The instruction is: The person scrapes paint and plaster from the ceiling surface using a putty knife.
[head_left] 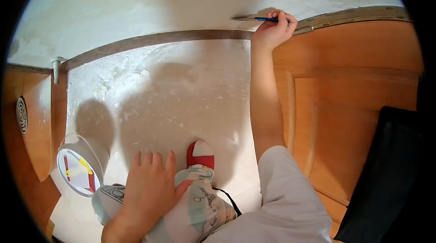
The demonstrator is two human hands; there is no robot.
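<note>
My right hand (275, 30) is closed round the blue handle of what looks like a putty knife (265, 19). Its thin blade is seen edge-on and points left, against or very near the pale wall (190, 9). My left hand (152, 188) hangs palm down over my patterned trouser leg, fingers spread and nothing in them. Whether it touches the leg I cannot tell. Left of it stands a white bucket (99, 152) with white material inside and a yellow and a red piece, partly hidden by the rim.
An orange wooden door (345, 57) stands on the right, with a long black object (383, 166) in front of it. A brown strip (159, 38) edges the wall above the whitish, smeared surface (122, 77). A wooden panel with a round vent (22, 115) and a small white pipe (56, 70) are left.
</note>
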